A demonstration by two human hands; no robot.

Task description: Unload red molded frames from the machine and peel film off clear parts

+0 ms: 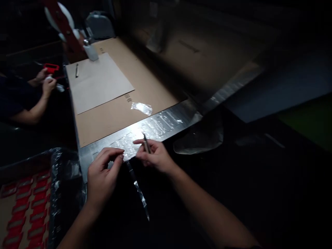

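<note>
By the left hand [103, 174], thumb and forefinger are brought nearly together; whether the dangling plastic strip [140, 193] is pinched cannot be told. Over the desk's [85, 162] near edge, a slim tool [146, 144] is grasped, tip upward, by the right hand [157, 157], its lower end hidden.

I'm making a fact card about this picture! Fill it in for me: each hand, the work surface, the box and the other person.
Left hand: thumb and forefinger close together at the metal edge; whether they pinch anything is unclear
Right hand: holds a slim tool
Hanging below the edge: narrow shiny strip
On the cardboard: pale sheet, shiny plastic scrap
At the sheet's far side: white bottle
Plastic-lined box: rows of red parts
Other person's hands: red object
</note>
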